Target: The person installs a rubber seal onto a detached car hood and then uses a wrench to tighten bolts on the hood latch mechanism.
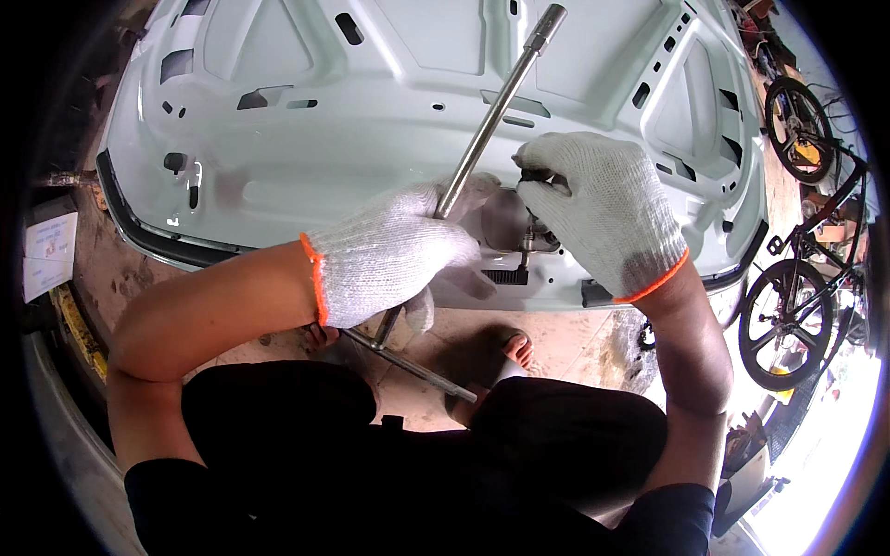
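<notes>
Evidently, the left hand (394,246), in a knitted white glove with an orange cuff, is curling around the shaft of a long silver T-handled metal socket wrench (489,116), though some fingers are spreading loosely off it; the steel socket end (544,33) is pointing away beyond both hands, while the straight metal crossbar (424,372) is hanging just below the left hand, over the gap between the knees; the right hand (607,208), gloved alike, is pinching what is looking like a small dark piece (535,174) between thumb and fingers, its exact shape being hidden by them.

Both hands are working over a glossy pale-painted pressed metal panel (371,157); a slim silver bolt-like fitting (528,243) is standing just below the right fingertips, and a short black ribbed strip (505,276) is lying between the hands, a little nearer the body; a black bicycle (830,202) is standing well out beyond the right hand.

For good handling, the left grip would best be staying firm, keeping the steel from knocking the paint; the right pinch would best be staying light and square, since woven fingertips are probably dulling the feel of small parts.
</notes>
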`<action>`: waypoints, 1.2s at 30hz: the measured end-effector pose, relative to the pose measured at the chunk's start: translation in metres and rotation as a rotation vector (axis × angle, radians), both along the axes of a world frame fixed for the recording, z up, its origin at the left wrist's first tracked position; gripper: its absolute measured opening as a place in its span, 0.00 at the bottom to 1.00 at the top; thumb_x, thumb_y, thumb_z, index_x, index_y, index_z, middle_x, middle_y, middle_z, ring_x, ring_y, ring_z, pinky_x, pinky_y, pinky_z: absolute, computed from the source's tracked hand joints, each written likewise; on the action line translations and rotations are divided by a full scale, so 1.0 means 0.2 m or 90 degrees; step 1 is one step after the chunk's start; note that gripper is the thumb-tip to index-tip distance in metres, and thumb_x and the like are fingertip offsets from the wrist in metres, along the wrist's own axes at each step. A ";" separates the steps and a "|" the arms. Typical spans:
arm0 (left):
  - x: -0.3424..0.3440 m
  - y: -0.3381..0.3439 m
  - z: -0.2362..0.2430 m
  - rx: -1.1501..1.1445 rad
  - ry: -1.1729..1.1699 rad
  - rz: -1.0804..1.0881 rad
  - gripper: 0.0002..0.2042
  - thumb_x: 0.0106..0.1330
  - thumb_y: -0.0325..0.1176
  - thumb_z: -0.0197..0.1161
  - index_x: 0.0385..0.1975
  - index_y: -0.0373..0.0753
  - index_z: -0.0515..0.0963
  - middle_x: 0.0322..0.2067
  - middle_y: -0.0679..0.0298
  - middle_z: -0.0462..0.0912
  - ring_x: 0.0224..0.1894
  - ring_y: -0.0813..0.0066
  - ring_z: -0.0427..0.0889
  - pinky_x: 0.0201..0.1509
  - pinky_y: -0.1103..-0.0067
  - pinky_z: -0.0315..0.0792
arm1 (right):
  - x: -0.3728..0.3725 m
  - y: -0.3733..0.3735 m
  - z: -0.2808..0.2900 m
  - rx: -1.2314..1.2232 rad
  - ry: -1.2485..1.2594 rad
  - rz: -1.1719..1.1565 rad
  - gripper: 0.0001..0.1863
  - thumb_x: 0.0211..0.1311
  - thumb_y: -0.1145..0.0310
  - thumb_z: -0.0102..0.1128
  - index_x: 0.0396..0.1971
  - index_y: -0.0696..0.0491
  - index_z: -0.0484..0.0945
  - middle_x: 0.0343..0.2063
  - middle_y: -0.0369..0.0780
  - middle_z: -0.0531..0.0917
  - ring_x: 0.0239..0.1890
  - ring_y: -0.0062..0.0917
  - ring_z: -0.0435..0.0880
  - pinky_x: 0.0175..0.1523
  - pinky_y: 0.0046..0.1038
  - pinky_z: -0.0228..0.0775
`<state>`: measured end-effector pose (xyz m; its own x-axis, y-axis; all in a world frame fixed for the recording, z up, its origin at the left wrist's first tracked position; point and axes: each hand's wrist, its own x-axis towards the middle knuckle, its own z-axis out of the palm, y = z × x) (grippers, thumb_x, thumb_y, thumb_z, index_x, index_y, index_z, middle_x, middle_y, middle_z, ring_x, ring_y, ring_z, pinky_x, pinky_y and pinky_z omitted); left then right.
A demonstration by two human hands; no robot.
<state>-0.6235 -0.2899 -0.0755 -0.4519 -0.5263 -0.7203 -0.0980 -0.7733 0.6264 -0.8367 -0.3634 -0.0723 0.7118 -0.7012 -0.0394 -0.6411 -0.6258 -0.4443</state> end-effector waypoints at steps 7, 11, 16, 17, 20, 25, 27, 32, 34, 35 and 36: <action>-0.02 0.01 0.03 -0.045 -0.006 0.002 0.31 0.72 0.32 0.52 0.75 0.41 0.53 0.36 0.55 0.86 0.13 0.79 0.72 0.18 0.82 0.68 | 0.03 0.01 -0.01 -0.068 0.054 0.005 0.12 0.57 0.65 0.63 0.37 0.56 0.85 0.33 0.46 0.85 0.38 0.40 0.86 0.46 0.38 0.77; -0.02 0.01 0.02 -0.090 -0.072 -0.010 0.21 0.73 0.33 0.52 0.64 0.36 0.67 0.29 0.60 0.81 0.19 0.77 0.75 0.19 0.79 0.71 | 0.04 0.05 -0.01 -0.201 0.132 0.075 0.10 0.54 0.64 0.64 0.32 0.53 0.85 0.30 0.43 0.83 0.39 0.40 0.82 0.47 0.41 0.73; -0.07 0.00 -0.09 -0.082 -0.080 0.085 0.09 0.74 0.35 0.52 0.43 0.37 0.75 0.22 0.65 0.73 0.18 0.77 0.69 0.19 0.76 0.67 | 0.10 0.06 -0.03 -0.181 0.191 0.103 0.11 0.52 0.62 0.64 0.31 0.52 0.85 0.30 0.41 0.82 0.39 0.39 0.80 0.48 0.41 0.71; -0.07 0.00 -0.09 -0.081 -0.081 0.090 0.09 0.74 0.35 0.52 0.43 0.37 0.75 0.22 0.65 0.73 0.18 0.77 0.69 0.20 0.76 0.67 | 0.10 0.06 -0.03 -0.182 0.201 0.102 0.11 0.53 0.62 0.64 0.32 0.52 0.85 0.30 0.41 0.82 0.40 0.39 0.80 0.48 0.41 0.71; -0.07 0.00 -0.10 -0.070 -0.077 0.097 0.09 0.73 0.36 0.53 0.42 0.37 0.75 0.23 0.65 0.73 0.19 0.76 0.69 0.21 0.76 0.68 | 0.11 0.07 -0.02 -0.160 0.225 0.106 0.11 0.53 0.62 0.63 0.33 0.52 0.85 0.31 0.41 0.82 0.40 0.40 0.80 0.48 0.42 0.71; -0.07 0.01 -0.15 -0.060 -0.057 0.098 0.16 0.73 0.35 0.56 0.56 0.38 0.70 0.29 0.65 0.79 0.15 0.83 0.63 0.16 0.80 0.59 | 0.10 0.08 -0.01 -0.132 0.175 0.103 0.08 0.54 0.67 0.63 0.32 0.52 0.85 0.29 0.43 0.84 0.39 0.40 0.82 0.48 0.41 0.74; -0.06 0.01 -0.15 -0.040 -0.056 0.098 0.16 0.73 0.35 0.55 0.57 0.38 0.71 0.29 0.65 0.79 0.16 0.83 0.64 0.16 0.80 0.59 | 0.10 0.07 0.00 -0.121 0.200 0.105 0.10 0.55 0.68 0.63 0.37 0.52 0.85 0.32 0.44 0.85 0.41 0.42 0.82 0.50 0.43 0.72; -0.06 0.01 -0.15 -0.085 -0.055 0.075 0.15 0.73 0.35 0.56 0.56 0.38 0.72 0.30 0.65 0.79 0.17 0.82 0.65 0.17 0.80 0.61 | 0.11 0.08 -0.01 -0.180 0.200 0.114 0.07 0.55 0.69 0.62 0.32 0.52 0.85 0.26 0.43 0.84 0.36 0.40 0.83 0.45 0.41 0.75; -0.06 0.01 -0.12 -0.101 -0.062 0.041 0.15 0.72 0.34 0.56 0.55 0.36 0.72 0.31 0.63 0.80 0.17 0.82 0.67 0.18 0.79 0.63 | 0.11 0.08 -0.01 -0.205 0.188 0.122 0.06 0.54 0.68 0.62 0.29 0.51 0.85 0.23 0.42 0.83 0.33 0.38 0.84 0.42 0.39 0.77; -0.07 0.01 -0.18 -0.182 -0.087 0.034 0.15 0.72 0.34 0.56 0.55 0.35 0.72 0.32 0.63 0.80 0.17 0.81 0.68 0.17 0.78 0.64 | 0.11 0.08 -0.01 -0.200 0.180 0.124 0.05 0.54 0.68 0.63 0.29 0.51 0.85 0.23 0.41 0.83 0.32 0.38 0.84 0.41 0.39 0.77; -0.09 0.03 -0.26 -0.265 -0.113 0.028 0.15 0.72 0.33 0.56 0.54 0.34 0.72 0.32 0.62 0.80 0.17 0.81 0.69 0.17 0.78 0.65 | 0.12 0.08 0.00 -0.196 0.169 0.127 0.05 0.53 0.68 0.63 0.29 0.51 0.85 0.23 0.41 0.83 0.32 0.38 0.84 0.41 0.39 0.77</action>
